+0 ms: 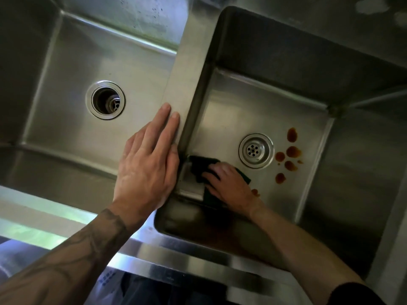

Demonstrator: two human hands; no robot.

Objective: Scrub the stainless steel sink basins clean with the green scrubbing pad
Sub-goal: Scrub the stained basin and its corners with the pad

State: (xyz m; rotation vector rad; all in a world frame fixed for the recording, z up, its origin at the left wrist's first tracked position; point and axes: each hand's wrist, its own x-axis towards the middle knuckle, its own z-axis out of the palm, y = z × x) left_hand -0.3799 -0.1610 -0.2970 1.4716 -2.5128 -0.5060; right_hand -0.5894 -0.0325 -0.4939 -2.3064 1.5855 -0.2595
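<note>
Nearest the camera runs the sink's front rim (167, 256), a bright steel band crossed by both forearms; the left forearm (72, 249) carries dark tattoo lines, and a dark sleeve (361, 293) is cut off at the lower right corner.

The left hand (145, 164) lies flat and spread, palm down, on the near end of the divider (187, 69) between the two basins; it holds nothing, and its fingers (165, 115) point away along the strip.

In the right basin (286, 89), the right hand (229, 183) presses the green scrubbing pad (199, 166) against the floor in the near left corner, fingers laid over the pad rather than curled around it. The hand hides most of the pad, so its full outline cannot be made out; it looks almost black in this light. The near wall below the wrist is in deep shadow.

Just beyond the hand sits the strainer drain (256, 150). Brown spots (290, 155) lie to the right of it, apart from the pad, with one small spot touching the wrist's edge. The rest of that floor is bare up to the far wall.

The left basin (72, 119) holds only its open drain (105, 100); specks dot its far wall.
</note>
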